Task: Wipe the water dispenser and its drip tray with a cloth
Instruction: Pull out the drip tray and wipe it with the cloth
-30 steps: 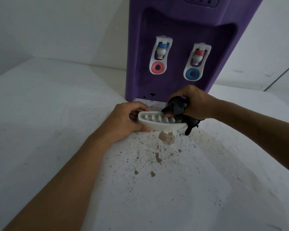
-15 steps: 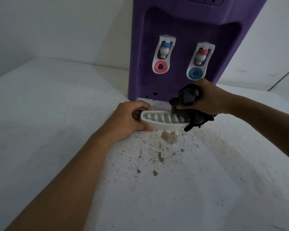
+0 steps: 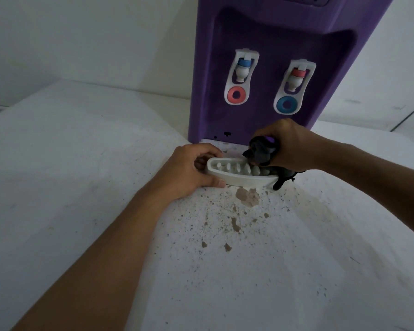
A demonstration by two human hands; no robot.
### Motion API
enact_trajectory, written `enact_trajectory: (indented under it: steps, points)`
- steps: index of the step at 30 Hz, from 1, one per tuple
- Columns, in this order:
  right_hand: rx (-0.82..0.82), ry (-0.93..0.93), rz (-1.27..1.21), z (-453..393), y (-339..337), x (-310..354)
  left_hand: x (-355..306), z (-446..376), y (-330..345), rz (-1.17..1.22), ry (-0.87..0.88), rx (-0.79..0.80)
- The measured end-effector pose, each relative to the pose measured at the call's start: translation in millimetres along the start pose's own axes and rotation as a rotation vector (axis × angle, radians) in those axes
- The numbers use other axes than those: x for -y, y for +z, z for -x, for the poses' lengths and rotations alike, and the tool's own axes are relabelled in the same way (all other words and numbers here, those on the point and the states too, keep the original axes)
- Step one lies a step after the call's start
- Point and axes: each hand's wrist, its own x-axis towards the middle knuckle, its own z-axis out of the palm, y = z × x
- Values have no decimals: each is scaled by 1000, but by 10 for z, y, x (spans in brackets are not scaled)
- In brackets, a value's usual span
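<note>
A purple water dispenser (image 3: 268, 32) with two white taps stands at the back of a white counter. Its white slotted drip tray (image 3: 239, 179) is pulled out in front of the base. My left hand (image 3: 189, 173) grips the tray's left end, thumb on the front edge and fingers behind. My right hand (image 3: 289, 146) holds a bunched dark cloth (image 3: 261, 151) and presses it onto the tray's right part. A tail of the cloth hangs over the tray's right end, which it hides.
The white counter (image 3: 81, 163) carries brown stains and specks (image 3: 246, 197) just in front of the tray. White walls close off the back and left. A dark edge line (image 3: 409, 118) runs at the far right.
My right hand with the cloth moved right along the tray, then came back left and lower onto it. My left hand kept its grip on the tray's left end.
</note>
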Motion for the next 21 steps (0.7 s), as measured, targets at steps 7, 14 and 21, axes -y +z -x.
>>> enact_trajectory:
  steps: [7, 14, 21]
  points:
    - [124, 48, 80, -135, -52, 25, -7, -12, 15, -16, -7, 0]
    - [109, 106, 69, -72, -39, 40, 5, -6, 7, -7, -1, -3]
    - [111, -42, 180, 50, -85, -82, 0, 1, 0, 8, 13, 13]
